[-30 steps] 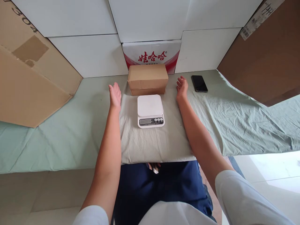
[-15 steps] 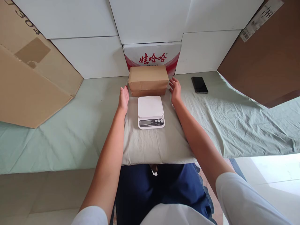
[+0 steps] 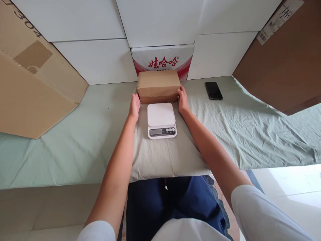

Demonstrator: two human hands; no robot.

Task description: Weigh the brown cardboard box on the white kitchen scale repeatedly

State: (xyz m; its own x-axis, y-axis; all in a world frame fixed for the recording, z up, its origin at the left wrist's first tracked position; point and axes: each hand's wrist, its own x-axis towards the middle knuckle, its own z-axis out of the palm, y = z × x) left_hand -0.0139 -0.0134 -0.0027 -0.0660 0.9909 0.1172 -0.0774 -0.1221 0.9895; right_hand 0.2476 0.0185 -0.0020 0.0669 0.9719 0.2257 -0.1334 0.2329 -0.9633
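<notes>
A small brown cardboard box (image 3: pixel 158 84) sits on the green-sheeted table (image 3: pixel 75 140), just behind a white kitchen scale (image 3: pixel 161 119). My left hand (image 3: pixel 134 104) presses flat against the box's left end. My right hand (image 3: pixel 182 98) presses against its right end. The box rests on the cloth between both palms. The scale's platform is bare, its display and buttons facing me.
A black phone (image 3: pixel 213 90) lies right of the box. A white-and-red printed carton (image 3: pixel 163 61) stands behind the box against stacked white boxes (image 3: pixel 100 57). Large cardboard sheets lean at the left (image 3: pixel 32 83) and right (image 3: pixel 288 63).
Both hands moved inward from wide apart and now touch the two ends of the cardboard box. The box and scale have not moved.
</notes>
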